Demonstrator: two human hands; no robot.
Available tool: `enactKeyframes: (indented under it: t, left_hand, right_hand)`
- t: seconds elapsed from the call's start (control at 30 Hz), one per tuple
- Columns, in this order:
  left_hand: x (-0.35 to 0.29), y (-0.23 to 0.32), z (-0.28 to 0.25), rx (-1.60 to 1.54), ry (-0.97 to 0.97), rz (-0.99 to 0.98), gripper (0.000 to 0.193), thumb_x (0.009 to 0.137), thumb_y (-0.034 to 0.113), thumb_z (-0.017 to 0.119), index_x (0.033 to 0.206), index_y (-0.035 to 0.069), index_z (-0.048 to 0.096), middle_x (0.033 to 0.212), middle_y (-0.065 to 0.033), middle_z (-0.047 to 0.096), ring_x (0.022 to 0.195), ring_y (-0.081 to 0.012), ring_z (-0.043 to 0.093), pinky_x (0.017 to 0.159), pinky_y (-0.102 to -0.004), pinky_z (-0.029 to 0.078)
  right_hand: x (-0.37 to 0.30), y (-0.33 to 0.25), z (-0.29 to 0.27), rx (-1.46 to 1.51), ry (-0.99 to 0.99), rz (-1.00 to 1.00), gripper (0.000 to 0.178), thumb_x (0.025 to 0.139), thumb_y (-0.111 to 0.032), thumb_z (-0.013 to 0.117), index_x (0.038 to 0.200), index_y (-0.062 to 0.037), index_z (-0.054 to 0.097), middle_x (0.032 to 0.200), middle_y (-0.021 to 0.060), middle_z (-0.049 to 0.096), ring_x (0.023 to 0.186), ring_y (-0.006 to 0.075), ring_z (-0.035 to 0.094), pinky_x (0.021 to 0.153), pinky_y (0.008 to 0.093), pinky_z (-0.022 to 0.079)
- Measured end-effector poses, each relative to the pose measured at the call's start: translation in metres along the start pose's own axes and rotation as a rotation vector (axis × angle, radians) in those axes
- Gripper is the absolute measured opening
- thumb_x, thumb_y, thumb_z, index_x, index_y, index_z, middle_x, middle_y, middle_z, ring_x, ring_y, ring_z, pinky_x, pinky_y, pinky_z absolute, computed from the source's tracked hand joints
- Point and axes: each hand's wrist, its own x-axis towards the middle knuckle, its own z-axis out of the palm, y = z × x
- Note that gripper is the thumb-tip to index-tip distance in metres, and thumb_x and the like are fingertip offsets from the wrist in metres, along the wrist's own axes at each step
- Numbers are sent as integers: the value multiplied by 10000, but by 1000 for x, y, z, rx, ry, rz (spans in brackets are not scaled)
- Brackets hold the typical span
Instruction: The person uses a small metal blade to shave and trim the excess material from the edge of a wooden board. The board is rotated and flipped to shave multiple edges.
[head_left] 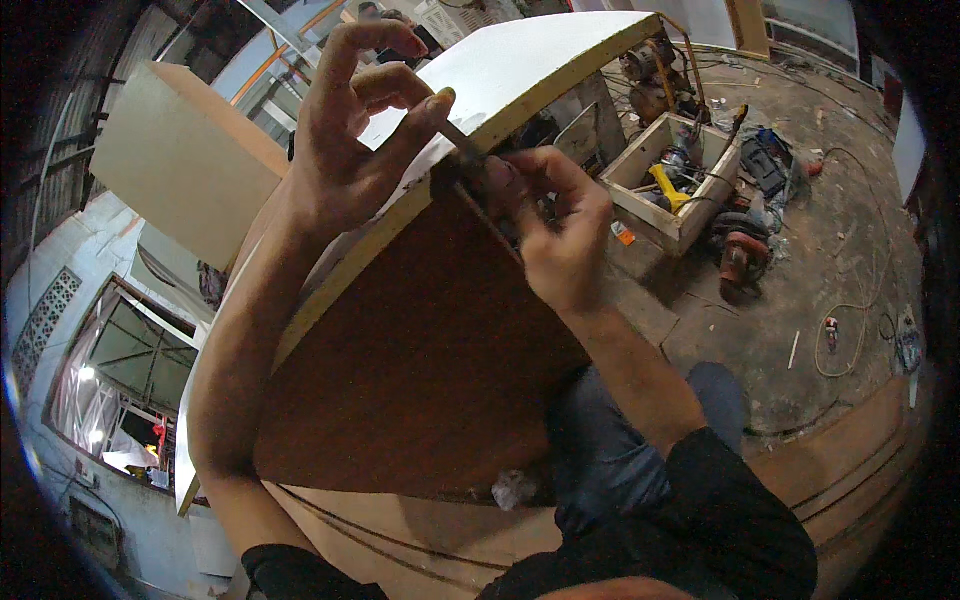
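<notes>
You have a thin dark strip (462, 143) between your two hands, just above the dark gap in the pale edge of the panel (365, 250). Its long axis slants from far left to near right, crossing the line of that edge. Your right hand (565, 225) is nearer to you and closes thumb and fingers on the strip's near end, hiding much of it. Your left hand (345, 135) is at the far end, thumb tip against it and one finger raised free; you cannot tell from here whether the thumb and a finger truly pinch it.

The panel's white face spreads beyond your hands, and its brown side fills the space between your forearms, blocking the view behind it. Whether the strip touches the edge is unclear. Well apart to the right, a wooden box (640, 218) holds a yellow tool (668, 187); a red power tool (740, 258) lies on the floor (770, 330) just beside the box.
</notes>
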Motion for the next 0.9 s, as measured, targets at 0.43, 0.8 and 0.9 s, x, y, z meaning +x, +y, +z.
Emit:
enactKeyframes:
  t: [0.43, 0.8, 0.9]
  left_hand:
    - [1, 2, 4, 88, 16, 103, 369, 941, 9, 659, 1253, -22, 466, 1167, -140, 580, 846, -152, 695, 807, -312, 535]
    - [0, -1, 6, 129, 21, 102, 395, 930, 20, 677, 1267, -23, 476, 1170, -142, 603, 857, -146, 700, 856, -323, 523]
    - [2, -1, 7, 105, 21, 95, 396, 934, 22, 671, 1274, -19, 472, 1174, -145, 600, 854, -141, 696, 870, -327, 522]
  right_hand:
    - [6, 18, -7, -152, -71, -146, 137, 863, 55, 608, 991, 23, 643, 832, 100, 678, 737, 129, 655, 652, 287, 502]
    - [2, 28, -6, -31, -37, -147, 60, 958, -53, 670, 964, 4, 655, 804, -13, 635, 724, 19, 543, 628, 195, 427]
    - [3, 28, -6, -16, -36, -154, 53, 953, -42, 671, 960, 7, 650, 812, -10, 639, 739, 24, 550, 643, 196, 432]
